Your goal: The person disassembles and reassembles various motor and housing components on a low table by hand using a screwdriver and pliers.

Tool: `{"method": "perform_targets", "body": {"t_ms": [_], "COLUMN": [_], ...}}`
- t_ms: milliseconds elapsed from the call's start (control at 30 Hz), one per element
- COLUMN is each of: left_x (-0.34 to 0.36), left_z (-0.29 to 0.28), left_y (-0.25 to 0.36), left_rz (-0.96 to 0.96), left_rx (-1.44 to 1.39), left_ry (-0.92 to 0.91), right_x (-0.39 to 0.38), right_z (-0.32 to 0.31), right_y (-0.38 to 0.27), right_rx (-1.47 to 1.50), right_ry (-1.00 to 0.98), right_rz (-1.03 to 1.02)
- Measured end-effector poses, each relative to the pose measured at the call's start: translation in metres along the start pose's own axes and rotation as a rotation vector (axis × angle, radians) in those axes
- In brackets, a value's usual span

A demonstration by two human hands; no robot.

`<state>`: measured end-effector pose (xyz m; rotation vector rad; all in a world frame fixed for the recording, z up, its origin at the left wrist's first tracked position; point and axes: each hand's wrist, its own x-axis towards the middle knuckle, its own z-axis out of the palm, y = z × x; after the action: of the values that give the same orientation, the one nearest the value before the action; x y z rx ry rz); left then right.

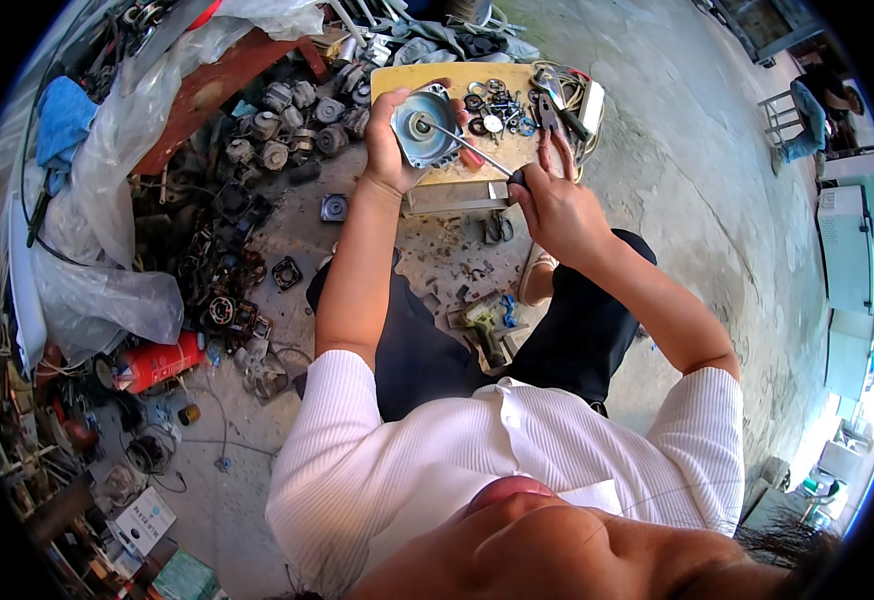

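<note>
My left hand (385, 148) grips a round, silver metal motor end cover (413, 147) by its rim, with the hollow side facing up. A screwdriver (477, 151) is in my right hand (563, 214), fingers closed round its dark handle. The shaft slants up to the left, and its tip reaches the raised hub in the middle of the cover. Both hands are over the near side of a low wooden-topped table (427, 79). Pliers with reddish handles (557, 155) lie just beyond my right hand. Several small rings and dark parts (494, 123) are spread beside them.
A power strip with cables (591, 106) sits at the table's right edge. Used motor housings (275, 128) are heaped on the floor to the left, near a plastic sheet (107, 215) and a red cylinder (160, 363). A greenish tool (483, 322) lies between my legs.
</note>
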<state>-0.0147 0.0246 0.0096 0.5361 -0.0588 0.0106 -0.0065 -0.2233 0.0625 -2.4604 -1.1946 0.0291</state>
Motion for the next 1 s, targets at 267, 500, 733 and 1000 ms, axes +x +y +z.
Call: {"method": "perform_targets", "body": {"t_ms": [267,500,733,1000], "left_x": [0.001,0.005,0.001,-0.003], "left_z": [0.002,0.006,0.005,0.005], "left_y": [-0.011,-0.009,0.005,0.012], "left_rz": [0.103,0.138,0.199,0.227], "left_rx": [0.007,0.125,0.043,-0.078], "left_ry": [0.056,0.092,0.008,0.055], "right_x": [-0.004,-0.005,-0.002,-0.015], "right_z": [0.021,0.018,0.010,-0.002], "right_y": [-0.015,-0.030,-0.033,-0.042], "right_rx": [0.444,1.514,1.523,1.442], "right_ry": [-0.180,-0.526,-0.467,-0.327], "right_rz": [0.264,0.710,0.640,0.552]}}
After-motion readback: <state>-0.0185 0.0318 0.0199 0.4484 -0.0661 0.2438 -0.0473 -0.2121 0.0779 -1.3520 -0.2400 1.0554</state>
